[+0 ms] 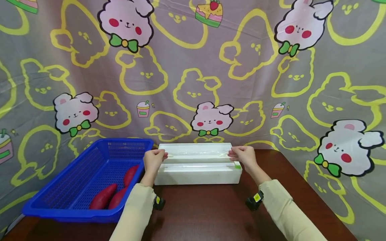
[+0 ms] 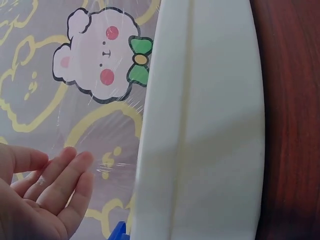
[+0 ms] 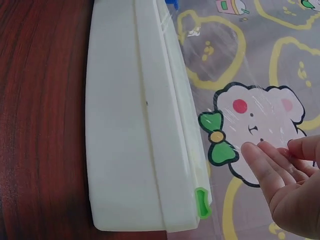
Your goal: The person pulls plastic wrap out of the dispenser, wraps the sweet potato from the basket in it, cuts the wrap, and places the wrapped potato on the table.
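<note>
A long white cling film dispenser (image 1: 197,177) lies across the table, its lid tilted up at the back. Clear cling film (image 1: 197,153) stretches between the two hands above it. The left hand (image 1: 153,162) pinches the film's left corner between thumb and fingers; in the left wrist view, fine creases run through the film (image 2: 112,164) beside the fingertips. At the other corner, the right hand (image 1: 245,156) pinches the film in the same way. A green slide cutter (image 3: 202,202) sits at the dispenser's right end, below the right hand.
To the left, a blue plastic basket (image 1: 64,175) holds several red sweet potatoes (image 1: 103,196), close to the left forearm. Behind the brown table (image 1: 205,214) hangs a patterned curtain (image 1: 169,83). Small black cameras are strapped to both wrists.
</note>
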Motion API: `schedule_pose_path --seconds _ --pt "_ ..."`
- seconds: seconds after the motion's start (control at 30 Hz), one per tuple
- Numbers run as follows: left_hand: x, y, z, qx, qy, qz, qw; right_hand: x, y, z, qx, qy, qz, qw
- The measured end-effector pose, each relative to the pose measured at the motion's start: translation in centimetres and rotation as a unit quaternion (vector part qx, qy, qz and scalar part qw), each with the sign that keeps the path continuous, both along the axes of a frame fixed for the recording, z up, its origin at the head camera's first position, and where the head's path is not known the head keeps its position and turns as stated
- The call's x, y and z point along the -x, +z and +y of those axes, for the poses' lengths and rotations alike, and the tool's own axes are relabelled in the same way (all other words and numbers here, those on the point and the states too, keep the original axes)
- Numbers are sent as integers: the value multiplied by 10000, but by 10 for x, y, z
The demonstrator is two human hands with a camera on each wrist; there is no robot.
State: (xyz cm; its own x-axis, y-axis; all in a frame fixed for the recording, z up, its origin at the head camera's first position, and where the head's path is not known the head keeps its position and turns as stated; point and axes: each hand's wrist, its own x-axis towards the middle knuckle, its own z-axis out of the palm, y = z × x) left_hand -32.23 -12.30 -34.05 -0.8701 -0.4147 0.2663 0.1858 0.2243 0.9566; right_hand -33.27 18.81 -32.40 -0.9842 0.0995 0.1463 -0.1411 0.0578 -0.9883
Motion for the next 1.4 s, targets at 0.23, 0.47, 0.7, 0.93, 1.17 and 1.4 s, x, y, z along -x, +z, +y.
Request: schedule_pose_path --seconds 0.23,0.47,0.7,0.93,1.17,1.4 --pt "-1 7 -2 -40 -64 -69 9999 0 7 0 -48 -81 97 9999" --pt "-3 14 -2 -85 -99 44 9999 1 12 0 -166 -45 204 9996" --pt "-2 21 0 -104 -129 90 9998 1 19 2 -303 -62 144 9994" --pt "0 29 0 -85 -132 97 9998 0 29 1 -177 17 238 9996" --pt "-2 37 0 -126 -218 183 9995 2 34 1 -304 98 372 9988" --pt "-3 40 -1 -210 -244 287 9991 2 37 2 -551 121 457 9974"
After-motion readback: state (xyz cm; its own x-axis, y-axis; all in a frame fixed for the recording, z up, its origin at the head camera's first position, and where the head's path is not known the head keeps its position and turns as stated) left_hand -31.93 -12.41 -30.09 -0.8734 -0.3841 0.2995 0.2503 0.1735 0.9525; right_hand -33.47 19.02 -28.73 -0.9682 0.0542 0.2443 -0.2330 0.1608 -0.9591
